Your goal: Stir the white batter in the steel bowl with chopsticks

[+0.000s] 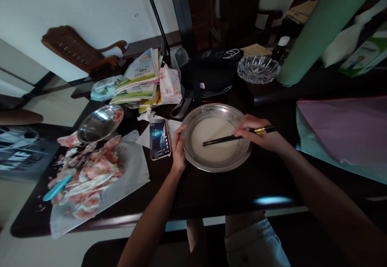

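A wide metal basin stands on the dark table before me, with a milky white liquid in it. My left hand rests against the basin's left rim, thumb and fingers holding its edge. Black chopsticks with a gold band are gripped in my right hand over the right rim. Their tips dip into the liquid near the middle. Left of my left hand lies a phone with a lit screen, on white paper.
Raw meat pieces lie on a plastic sheet at the left, with a blue-handled tool. Behind are a tilted steel bowl, books, a tissue pack, a glass ashtray and a tall green cylinder. A pink folder lies right.
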Action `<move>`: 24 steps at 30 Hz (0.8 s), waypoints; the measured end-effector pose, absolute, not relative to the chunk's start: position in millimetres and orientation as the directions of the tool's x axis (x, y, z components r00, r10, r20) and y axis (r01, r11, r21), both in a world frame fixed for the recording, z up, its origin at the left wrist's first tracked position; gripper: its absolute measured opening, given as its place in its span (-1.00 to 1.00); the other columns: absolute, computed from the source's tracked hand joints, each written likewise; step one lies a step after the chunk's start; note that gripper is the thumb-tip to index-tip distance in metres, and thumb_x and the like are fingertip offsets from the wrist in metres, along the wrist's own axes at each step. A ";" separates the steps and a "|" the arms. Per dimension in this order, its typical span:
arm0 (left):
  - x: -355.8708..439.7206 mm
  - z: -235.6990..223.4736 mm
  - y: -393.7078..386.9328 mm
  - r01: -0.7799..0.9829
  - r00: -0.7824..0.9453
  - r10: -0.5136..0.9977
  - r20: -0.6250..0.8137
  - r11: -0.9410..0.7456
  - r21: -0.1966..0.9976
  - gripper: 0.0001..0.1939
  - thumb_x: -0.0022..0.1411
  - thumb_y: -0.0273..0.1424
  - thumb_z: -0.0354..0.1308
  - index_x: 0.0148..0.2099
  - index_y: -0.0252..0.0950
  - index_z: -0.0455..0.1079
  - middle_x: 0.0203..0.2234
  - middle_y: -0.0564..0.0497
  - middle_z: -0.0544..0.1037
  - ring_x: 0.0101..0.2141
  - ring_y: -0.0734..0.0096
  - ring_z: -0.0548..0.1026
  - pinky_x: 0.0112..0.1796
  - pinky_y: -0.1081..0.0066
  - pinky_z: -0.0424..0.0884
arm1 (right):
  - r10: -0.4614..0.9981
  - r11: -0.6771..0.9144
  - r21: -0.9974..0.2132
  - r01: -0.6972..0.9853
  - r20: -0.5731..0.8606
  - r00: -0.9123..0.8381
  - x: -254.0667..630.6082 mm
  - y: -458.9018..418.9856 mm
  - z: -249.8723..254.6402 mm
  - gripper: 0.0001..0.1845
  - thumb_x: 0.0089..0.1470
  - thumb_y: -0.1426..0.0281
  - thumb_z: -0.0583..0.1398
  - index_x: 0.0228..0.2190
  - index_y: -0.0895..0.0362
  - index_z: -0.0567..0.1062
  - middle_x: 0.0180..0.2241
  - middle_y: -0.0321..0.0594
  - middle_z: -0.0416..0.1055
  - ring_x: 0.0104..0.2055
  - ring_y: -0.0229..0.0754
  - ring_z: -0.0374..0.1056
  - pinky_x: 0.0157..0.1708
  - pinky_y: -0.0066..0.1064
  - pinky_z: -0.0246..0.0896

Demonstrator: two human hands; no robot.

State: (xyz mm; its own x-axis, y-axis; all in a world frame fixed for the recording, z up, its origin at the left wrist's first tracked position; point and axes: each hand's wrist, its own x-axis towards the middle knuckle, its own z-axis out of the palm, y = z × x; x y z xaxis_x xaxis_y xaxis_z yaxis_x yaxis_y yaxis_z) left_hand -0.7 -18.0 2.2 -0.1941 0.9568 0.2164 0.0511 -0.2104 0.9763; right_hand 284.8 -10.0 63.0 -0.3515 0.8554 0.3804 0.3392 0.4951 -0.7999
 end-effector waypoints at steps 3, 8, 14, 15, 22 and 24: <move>-0.5 2.3 -18.4 0.036 -0.196 0.961 0.194 -0.191 0.981 -0.61 0.26 -0.09 0.16 0.01 -0.19 0.50 -0.01 -0.07 0.58 0.06 0.08 0.50 0.11 0.12 0.40 | 0.871 0.490 -0.783 0.383 0.421 -0.253 284.7 -7.9 59.1 -0.65 0.19 0.06 0.28 -0.49 0.00 0.61 -0.45 -0.23 0.57 -0.32 -0.09 0.45 -0.28 -0.22 0.30; -1.9 1.1 -18.2 0.017 -0.183 0.965 0.187 -0.187 0.982 -0.61 0.24 -0.11 0.17 0.01 -0.19 0.51 0.00 -0.06 0.58 0.05 0.10 0.51 0.08 0.15 0.42 | 0.877 0.461 -0.799 0.386 0.476 -0.065 303.0 -6.0 62.2 -0.57 0.24 -0.01 0.21 -0.51 -0.03 0.60 -0.49 -0.23 0.52 -0.35 -0.08 0.40 -0.24 -0.15 0.25; -3.0 -0.6 -17.2 0.047 -0.186 0.960 0.209 -0.203 0.978 -0.61 0.24 -0.09 0.16 0.01 -0.19 0.50 -0.02 -0.07 0.57 0.08 0.06 0.48 0.13 0.09 0.38 | 0.870 0.493 -0.863 0.108 0.487 -0.075 318.8 -8.1 63.9 -0.48 0.34 0.09 0.13 -0.60 -0.03 0.58 -0.57 -0.25 0.47 -0.43 -0.09 0.36 -0.27 -0.15 0.23; -2.9 -0.4 -17.3 0.051 -0.184 0.960 0.209 -0.203 0.978 -0.60 0.24 -0.08 0.16 0.01 -0.19 0.50 -0.02 -0.07 0.57 0.08 0.05 0.48 0.13 0.08 0.38 | 0.877 0.477 -0.875 0.082 0.467 -0.116 317.8 -8.8 64.1 -0.49 0.33 0.10 0.13 -0.59 -0.02 0.58 -0.56 -0.24 0.48 -0.43 -0.09 0.37 -0.29 -0.15 0.24; -1.9 1.1 -18.4 0.023 -0.185 0.967 0.175 -0.174 0.985 -0.60 0.25 -0.09 0.16 0.02 -0.17 0.50 -0.02 -0.08 0.58 0.07 0.06 0.49 0.11 0.09 0.40 | 0.842 0.485 -0.843 0.232 0.379 -0.383 293.2 -9.1 60.7 -0.71 0.24 0.13 0.25 -0.42 -0.01 0.66 -0.39 -0.23 0.62 -0.29 -0.09 0.49 -0.24 -0.21 0.36; -1.6 1.1 -18.6 0.017 -0.184 0.968 0.174 -0.173 0.985 -0.60 0.25 -0.07 0.16 0.03 -0.17 0.50 -0.02 -0.08 0.58 0.07 0.06 0.49 0.10 0.10 0.40 | 0.835 0.505 -0.826 0.248 0.395 -0.384 289.0 -8.1 58.3 -0.74 0.24 0.15 0.26 -0.39 -0.02 0.66 -0.33 -0.23 0.65 -0.24 -0.09 0.51 -0.19 -0.21 0.38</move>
